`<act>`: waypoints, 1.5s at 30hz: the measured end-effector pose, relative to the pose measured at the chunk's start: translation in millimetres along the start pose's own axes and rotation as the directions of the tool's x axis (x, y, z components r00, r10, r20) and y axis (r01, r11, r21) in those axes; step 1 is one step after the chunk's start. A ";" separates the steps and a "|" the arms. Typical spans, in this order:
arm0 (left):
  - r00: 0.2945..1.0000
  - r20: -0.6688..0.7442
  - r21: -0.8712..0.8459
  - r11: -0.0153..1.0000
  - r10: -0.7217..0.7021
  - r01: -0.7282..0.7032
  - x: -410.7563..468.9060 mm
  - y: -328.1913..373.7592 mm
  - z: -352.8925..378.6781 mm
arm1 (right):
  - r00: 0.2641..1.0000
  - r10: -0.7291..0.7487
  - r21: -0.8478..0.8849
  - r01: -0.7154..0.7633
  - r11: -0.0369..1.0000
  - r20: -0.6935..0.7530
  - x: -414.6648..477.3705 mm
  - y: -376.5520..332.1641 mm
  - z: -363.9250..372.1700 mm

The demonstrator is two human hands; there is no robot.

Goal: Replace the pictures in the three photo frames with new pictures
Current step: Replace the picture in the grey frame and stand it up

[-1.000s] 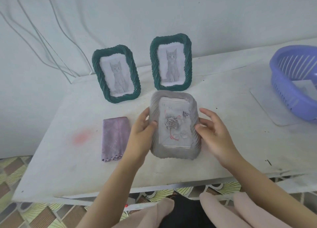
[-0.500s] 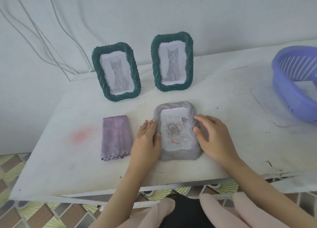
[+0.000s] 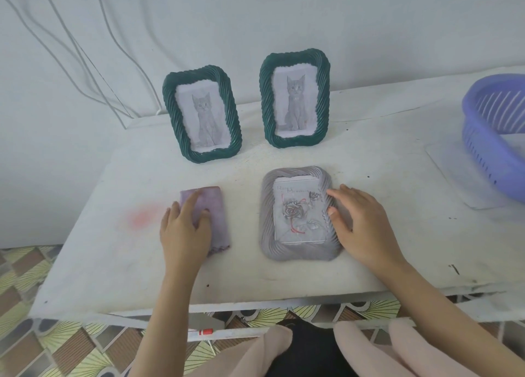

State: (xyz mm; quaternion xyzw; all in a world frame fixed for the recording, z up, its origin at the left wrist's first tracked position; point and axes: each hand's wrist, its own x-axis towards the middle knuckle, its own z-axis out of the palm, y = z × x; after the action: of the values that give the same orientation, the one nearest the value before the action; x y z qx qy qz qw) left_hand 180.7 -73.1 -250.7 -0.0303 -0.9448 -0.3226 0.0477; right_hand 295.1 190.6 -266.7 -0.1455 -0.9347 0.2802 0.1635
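Lying flat and face up on the white desk (image 3: 113, 249), near its front edge, is the grey photo frame (image 3: 267, 215), with a rose picture (image 3: 298, 229) in it. The right grip (image 3: 360, 226) rests on the frame's right rim with its fingers spread and loose. The thumb tip touches the ribbed edge, and nothing is clamped.

The left grip (image 3: 184, 229) lies well apart from the frame, on a folded purple cloth (image 3: 211, 206). Its fingers are laid over the cloth, pressing it to the desk rather than pinching it. A faint red smudge (image 3: 143, 216) marks the desk just beyond that grip.

Further back, two green frames stand upright near the wall, the left green frame (image 3: 172, 107) and the right green frame (image 3: 266, 92). Each shows a grey cat picture (image 3: 203, 121). A purple slotted basket (image 3: 483, 155) sits at the far right end of the desk.
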 end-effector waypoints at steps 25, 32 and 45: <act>0.921 0.343 -0.818 0.541 0.187 0.195 -33.6 86.1 7.3 | 0.996 -0.002 0.726 -0.063 0.685 0.088 -4.8 -74.6 -15.2; 0.836 0.393 -0.421 0.883 0.382 -0.206 -38.4 43.5 18.2 | 0.999 -0.040 0.076 0.038 0.996 0.017 4.4 -43.4 -16.6; 0.706 0.485 -0.063 0.826 0.516 -0.561 -36.3 27.6 25.4 | 0.951 -0.133 -0.256 0.207 0.944 0.279 16.1 -38.0 7.5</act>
State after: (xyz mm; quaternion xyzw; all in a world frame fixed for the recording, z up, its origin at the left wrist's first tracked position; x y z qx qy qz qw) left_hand 217.4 -36.8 -257.9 -0.3818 -0.8891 -0.2338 -0.0954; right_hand 270.8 162.4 -247.3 -0.0479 -0.9873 0.1452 0.0421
